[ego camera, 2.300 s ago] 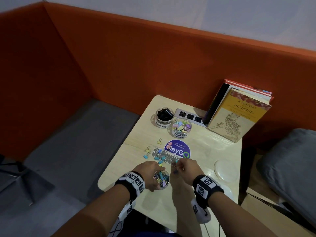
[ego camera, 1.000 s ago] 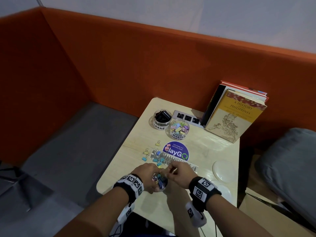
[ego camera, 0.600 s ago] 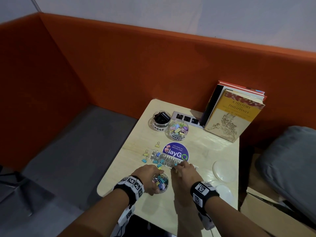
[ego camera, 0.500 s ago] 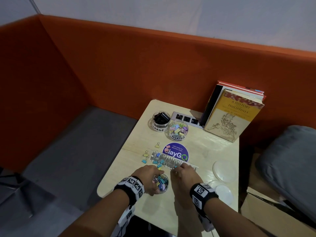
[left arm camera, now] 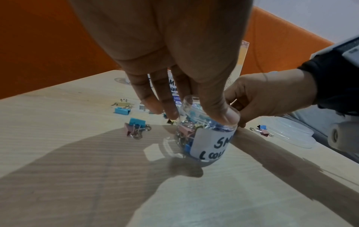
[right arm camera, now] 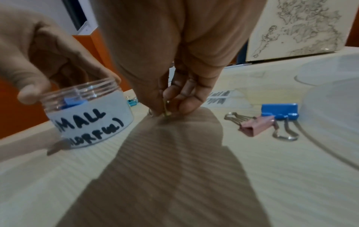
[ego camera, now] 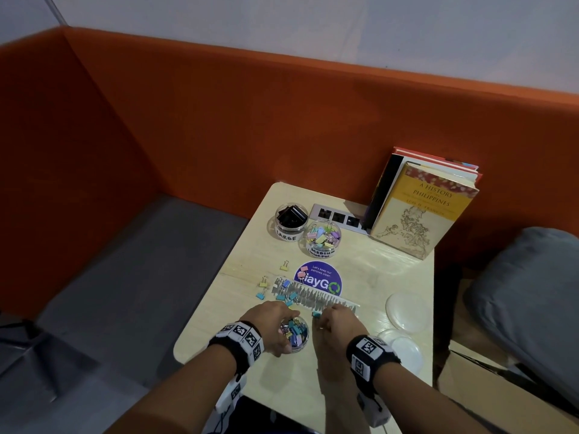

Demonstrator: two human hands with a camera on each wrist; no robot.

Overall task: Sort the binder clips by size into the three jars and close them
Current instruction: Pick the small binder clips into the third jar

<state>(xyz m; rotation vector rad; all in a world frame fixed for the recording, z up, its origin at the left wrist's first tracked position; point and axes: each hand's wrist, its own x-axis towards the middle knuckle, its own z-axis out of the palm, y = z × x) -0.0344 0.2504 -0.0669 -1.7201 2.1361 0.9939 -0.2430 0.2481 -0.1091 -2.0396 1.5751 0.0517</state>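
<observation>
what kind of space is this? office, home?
Probably a shared office or coworking lounge nook, not certain. An orange upholstered booth wall wraps a small wooden table with a built-in power outlet strip, and a round sticker asks people to keep pantries clean.

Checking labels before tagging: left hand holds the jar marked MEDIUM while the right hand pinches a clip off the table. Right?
Not quite. The jar the left hand holds is labelled SMALL, as the right wrist view shows. The rest stands: the right hand pinches a clip at the table.
</observation>
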